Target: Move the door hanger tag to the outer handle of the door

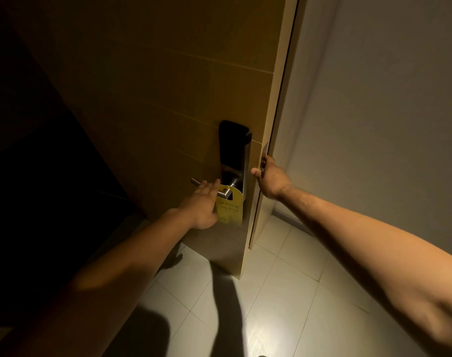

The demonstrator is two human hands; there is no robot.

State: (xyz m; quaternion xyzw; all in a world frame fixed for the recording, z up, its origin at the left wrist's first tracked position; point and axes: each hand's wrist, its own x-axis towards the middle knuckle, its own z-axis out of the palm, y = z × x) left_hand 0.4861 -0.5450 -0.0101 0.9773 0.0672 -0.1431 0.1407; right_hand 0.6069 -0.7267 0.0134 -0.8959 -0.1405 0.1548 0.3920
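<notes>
A yellow door hanger tag (231, 206) hangs on a silver lever handle (223, 194) below a dark lock plate (232, 148) on the brown door (142, 99). My left hand (204, 204) reaches to the handle, fingers spread over the lever and thumb at the tag's left edge; whether it grips the tag I cannot make out. My right hand (270, 177) is closed around the door's edge (261, 161) beside the lock. The door stands partly open. The handle on the door's other face is hidden.
A pale wall (374, 112) runs along the right. Light floor tiles (284, 292) lie below, crossed by arm shadows. The area left of the door is dark.
</notes>
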